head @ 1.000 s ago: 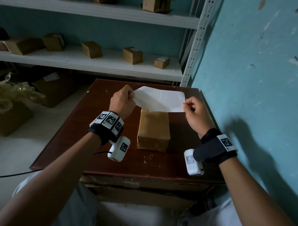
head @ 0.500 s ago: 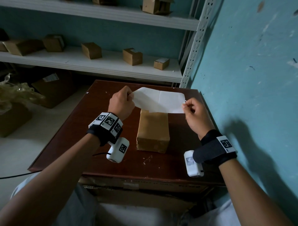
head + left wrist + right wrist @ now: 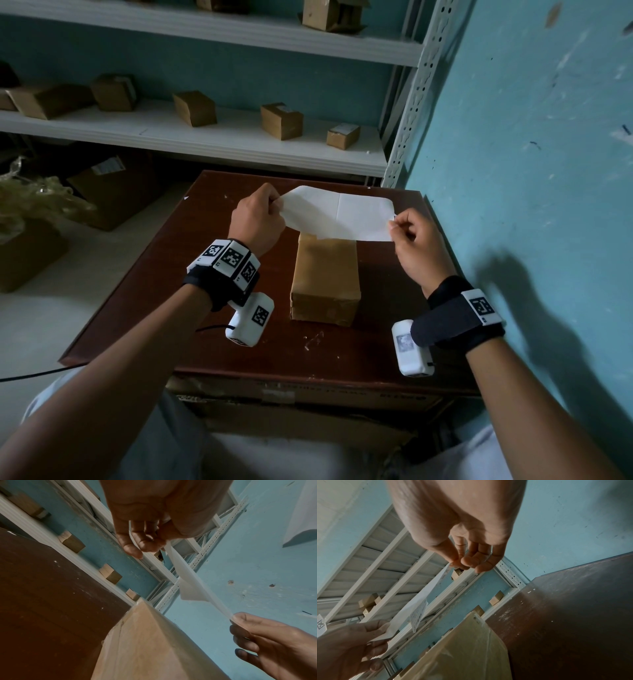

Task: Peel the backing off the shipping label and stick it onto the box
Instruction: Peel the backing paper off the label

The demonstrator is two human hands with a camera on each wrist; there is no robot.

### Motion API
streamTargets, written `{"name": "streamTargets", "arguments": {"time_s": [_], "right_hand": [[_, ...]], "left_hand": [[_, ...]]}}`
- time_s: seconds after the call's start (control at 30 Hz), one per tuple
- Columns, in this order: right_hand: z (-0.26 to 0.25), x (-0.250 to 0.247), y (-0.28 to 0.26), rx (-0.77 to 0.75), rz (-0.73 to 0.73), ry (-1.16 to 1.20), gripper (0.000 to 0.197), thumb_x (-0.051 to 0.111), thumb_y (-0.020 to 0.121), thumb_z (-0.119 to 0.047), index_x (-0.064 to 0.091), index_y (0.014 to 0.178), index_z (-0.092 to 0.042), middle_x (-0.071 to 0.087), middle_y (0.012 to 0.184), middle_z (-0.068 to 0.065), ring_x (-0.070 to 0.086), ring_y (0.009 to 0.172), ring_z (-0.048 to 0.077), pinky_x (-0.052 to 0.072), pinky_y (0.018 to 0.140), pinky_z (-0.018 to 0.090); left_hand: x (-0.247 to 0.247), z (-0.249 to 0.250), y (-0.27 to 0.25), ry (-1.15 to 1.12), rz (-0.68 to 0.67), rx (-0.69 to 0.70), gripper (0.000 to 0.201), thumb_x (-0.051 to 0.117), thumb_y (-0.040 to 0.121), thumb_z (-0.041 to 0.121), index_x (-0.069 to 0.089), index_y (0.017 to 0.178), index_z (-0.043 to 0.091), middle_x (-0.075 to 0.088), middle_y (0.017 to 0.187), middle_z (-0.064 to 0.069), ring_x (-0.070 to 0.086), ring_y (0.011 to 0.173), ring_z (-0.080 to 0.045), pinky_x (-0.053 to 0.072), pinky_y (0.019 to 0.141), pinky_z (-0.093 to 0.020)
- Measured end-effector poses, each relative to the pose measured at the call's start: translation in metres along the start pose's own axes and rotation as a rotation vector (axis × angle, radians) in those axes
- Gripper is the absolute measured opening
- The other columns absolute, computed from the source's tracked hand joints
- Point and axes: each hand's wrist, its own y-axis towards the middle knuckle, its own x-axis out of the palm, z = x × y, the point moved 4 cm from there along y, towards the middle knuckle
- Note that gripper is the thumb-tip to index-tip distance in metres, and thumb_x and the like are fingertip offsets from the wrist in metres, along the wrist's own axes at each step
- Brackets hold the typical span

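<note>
A tan cardboard box wrapped in clear tape lies on the dark brown table. Above its far end I hold a white shipping label stretched out, blank side toward me. My left hand pinches the label's left end, and my right hand pinches its right end. In the left wrist view the label runs edge-on from my left hand to the right hand, above the box. The right wrist view shows print on the label and the box below.
A white metal shelf behind the table carries several small cardboard boxes. A teal wall runs close along the table's right side. Larger cartons and crumpled plastic sit on the floor at the left.
The label stays pinched at both ends and has flattened out a little between my hands. The box has not moved.
</note>
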Motion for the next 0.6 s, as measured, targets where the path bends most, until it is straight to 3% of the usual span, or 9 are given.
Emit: {"name": "streamTargets", "arguments": {"time_s": [0.27, 0.5, 0.6], "right_hand": [[-0.0004, -0.0014, -0.0004, -0.006, 0.005, -0.002, 0.008, 0.052, 0.099, -0.021, 0.055, 0.094, -0.015, 0.055, 0.078, -0.006, 0.054, 0.069, 0.010, 0.044, 0.066, 0.025], [0.0003, -0.0015, 0.0000, -0.008, 0.004, -0.010, 0.008, 0.053, 0.098, -0.021, 0.055, 0.094, -0.015, 0.056, 0.077, -0.005, 0.054, 0.068, 0.011, 0.045, 0.065, 0.026], [-0.0010, -0.0021, -0.0009, -0.006, 0.009, -0.010, 0.007, 0.052, 0.098, -0.020, 0.055, 0.094, -0.015, 0.056, 0.077, -0.005, 0.054, 0.068, 0.009, 0.044, 0.064, 0.024]], "left_hand": [[0.0002, 0.0002, 0.0002, 0.006, 0.005, 0.003, 0.014, 0.042, 0.092, 0.007, 0.055, 0.094, 0.009, 0.060, 0.094, -0.008, 0.059, 0.079, -0.025, 0.042, 0.062, -0.030], [-0.0019, 0.0028, -0.0011, 0.017, 0.010, 0.000, 0.013, 0.042, 0.092, 0.006, 0.055, 0.094, 0.008, 0.058, 0.092, -0.007, 0.055, 0.079, -0.022, 0.035, 0.056, -0.023], [-0.0026, 0.0015, -0.0007, 0.007, 0.008, -0.007, 0.013, 0.042, 0.092, 0.007, 0.055, 0.094, 0.009, 0.059, 0.094, -0.008, 0.056, 0.080, -0.023, 0.037, 0.060, -0.026]]}}
